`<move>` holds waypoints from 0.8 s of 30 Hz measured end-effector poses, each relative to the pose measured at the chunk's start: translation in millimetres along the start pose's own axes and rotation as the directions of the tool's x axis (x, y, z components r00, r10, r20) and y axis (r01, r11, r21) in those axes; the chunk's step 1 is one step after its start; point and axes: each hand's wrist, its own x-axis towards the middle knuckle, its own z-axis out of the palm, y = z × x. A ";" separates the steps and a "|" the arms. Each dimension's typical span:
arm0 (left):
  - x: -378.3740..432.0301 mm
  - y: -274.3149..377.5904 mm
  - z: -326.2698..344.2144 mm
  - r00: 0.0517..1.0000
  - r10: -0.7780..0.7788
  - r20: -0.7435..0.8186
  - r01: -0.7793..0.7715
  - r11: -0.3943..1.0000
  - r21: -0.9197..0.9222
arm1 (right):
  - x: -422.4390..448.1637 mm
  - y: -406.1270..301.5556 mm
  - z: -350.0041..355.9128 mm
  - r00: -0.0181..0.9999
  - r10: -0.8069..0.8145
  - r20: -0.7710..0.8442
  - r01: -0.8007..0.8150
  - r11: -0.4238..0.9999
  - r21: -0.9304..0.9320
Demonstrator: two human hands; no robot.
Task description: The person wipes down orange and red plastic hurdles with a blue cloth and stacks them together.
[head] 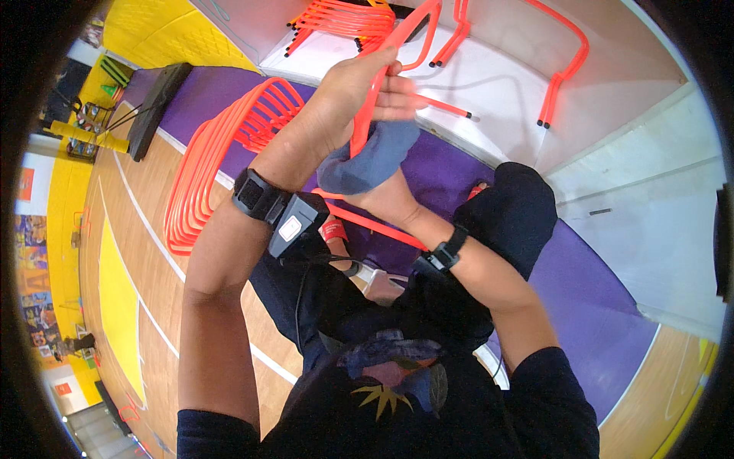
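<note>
An orange training hurdle [401, 37] is held slantwise in front of me, one length of it running towards the white ledge. My left hand [367, 86] supports that bar between thumb and palm, the fingers stretched out and slightly blurred. Just below, a grey-blue cloth [373, 158] lies against the bar's near part. My right hand [384, 195] is mostly hidden under this cloth and presses it to the orange bar. Another orange length [373, 226] passes beneath my right wrist; whether it belongs to the same hurdle I cannot tell.
Several nested orange hurdles [212, 166] stand on the floor to my left. More hurdles [344, 20] are stacked on the white ledge [487, 86], and others [559, 86] lean at its wall. A black beam-like base [157, 109] lies farther left. A purple floor strip [590, 321] runs beneath me.
</note>
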 end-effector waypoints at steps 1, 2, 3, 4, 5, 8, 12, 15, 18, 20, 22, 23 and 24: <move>-2.9 6.0 1.6 0.998 -0.043 0.039 0.046 0.994 -0.098 | -1.2 1.4 3.9 0.999 -0.032 0.040 0.035 0.997 -0.073; -7.9 8.4 5.0 0.999 -0.047 0.021 0.049 0.994 -0.093 | -3.0 2.5 6.2 0.995 -0.061 0.083 0.072 0.987 -0.144; -12.0 10.2 0.2 0.999 -0.041 0.014 0.042 0.995 -0.091 | -4.6 -1.6 10.4 0.994 -0.067 0.089 0.079 0.987 -0.139; -17.4 12.1 -8.9 0.999 -0.036 0.020 0.039 0.987 -0.159 | -7.6 -6.4 15.0 0.999 -0.032 0.028 0.035 0.994 -0.103; -23.0 15.5 -17.5 0.999 -0.030 0.025 0.035 0.974 -0.225 | -8.7 -10.4 19.6 1.000 0.006 -0.030 -0.007 0.998 -0.063; -34.3 26.4 -22.6 1.000 0.016 -0.014 -0.019 0.971 -0.240 | -18.5 8.3 30.2 0.996 0.082 -0.043 -0.086 0.992 -0.091; -58.0 30.3 -28.4 0.999 0.053 0.004 -0.050 0.960 -0.275 | -27.7 23.1 49.2 0.997 0.069 -0.023 -0.069 0.998 0.007; -72.2 35.8 -30.2 0.997 0.079 0.014 -0.072 0.957 -0.280 | -28.6 31.6 59.2 0.996 0.083 0.025 -0.086 0.990 0.111; -83.4 37.5 -37.8 0.994 0.109 -0.010 -0.106 0.934 -0.340 | -37.2 27.9 65.6 0.976 0.189 0.107 -0.210 0.950 0.231; -90.5 40.1 -42.1 0.993 0.116 0.018 -0.103 0.931 -0.349 | -43.0 24.4 66.7 0.987 0.133 0.089 -0.143 0.982 0.125; -96.1 42.2 -41.9 0.991 0.120 0.055 -0.090 0.918 -0.387 | -34.3 20.6 69.6 0.982 0.101 0.157 -0.124 0.981 0.147; -97.8 45.2 -41.8 0.989 0.127 0.072 -0.090 0.919 -0.383 | -33.2 17.9 71.5 0.992 0.073 0.104 -0.087 0.987 0.134; -100.3 46.7 -40.4 0.990 0.119 0.079 -0.079 0.919 -0.386 | -36.4 16.4 73.3 0.997 0.052 0.053 -0.058 0.991 0.117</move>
